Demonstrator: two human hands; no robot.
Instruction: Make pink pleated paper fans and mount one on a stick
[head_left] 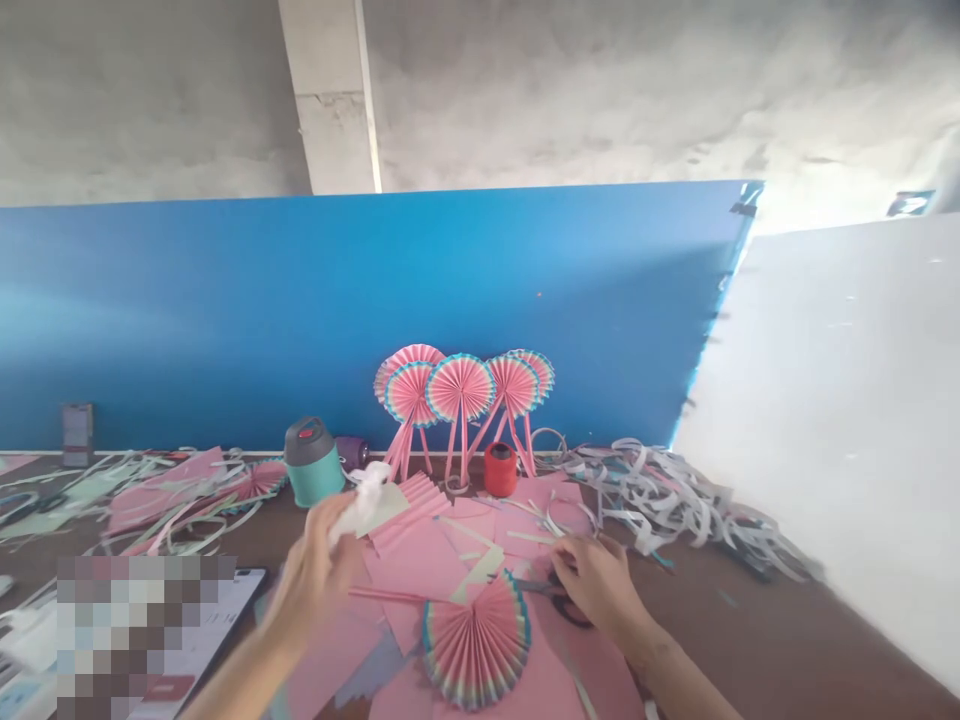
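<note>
My left hand (pixel 326 550) is closed on a crumpled white tissue (pixel 367 495), raised over the left side of the pink paper sheets (pixel 416 570). On the right, my right hand (pixel 592 580) is at the dark handles of a pair of scissors (pixel 566 600), whose blades point left; blur hides whether the fingers grip them. Between and below my hands lies a pleated pink paper fan (pixel 476 645) with a blue and yellow edge and a pink stick reaching left. A pale green strip (pixel 480 575) rests just above the fan.
Several finished fans (pixel 460 388) stand against the blue partition (pixel 450 270). A red thread spool (pixel 500 470) and a teal container (pixel 313 465) stand before it. Paper strips (pixel 660 495) are heaped at right, more scraps (pixel 165 490) at left. A tablet (pixel 225 620) lies at lower left.
</note>
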